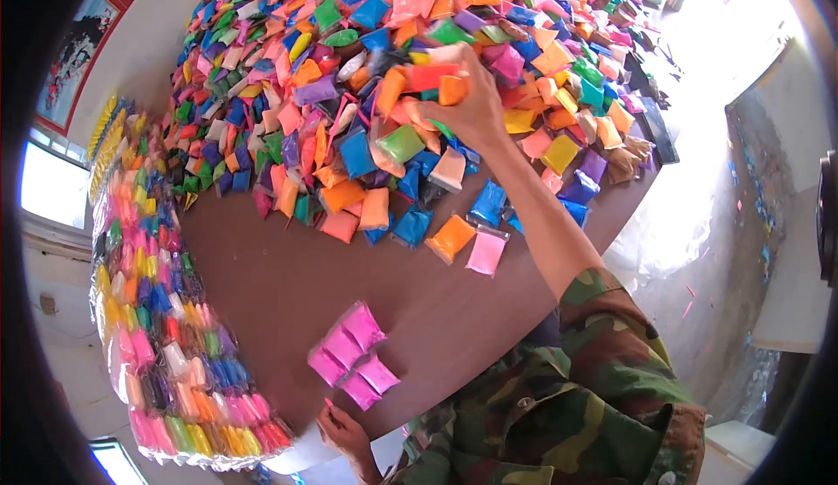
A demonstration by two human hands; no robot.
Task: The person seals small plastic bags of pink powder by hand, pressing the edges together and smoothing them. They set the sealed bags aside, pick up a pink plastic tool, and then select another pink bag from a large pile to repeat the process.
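Note:
My right hand (471, 105) reaches into a large heap of small clear packets with coloured, clay-like contents (349, 75). Its thumb and fingers are curved around a few packets, among them a red packet (432, 76) and an orange packet (452, 90); motion blurs the fingers a little. Low in the view, my left hand (347, 433) is at the table's near edge with its fingers curled. A tiny pink tip shows at its fingertips, too small to name. Just above that hand lies a small group of magenta-pink packets (349, 345) on the brown table (262, 267).
Along the left stand rows of packed, wrapped coloured packets (175, 337). An orange packet (451, 238) and a light pink packet (487, 250) lie at the heap's near edge. Framed pictures (78, 57) hang on the left wall. Scraps lie on the floor (690, 302) at right.

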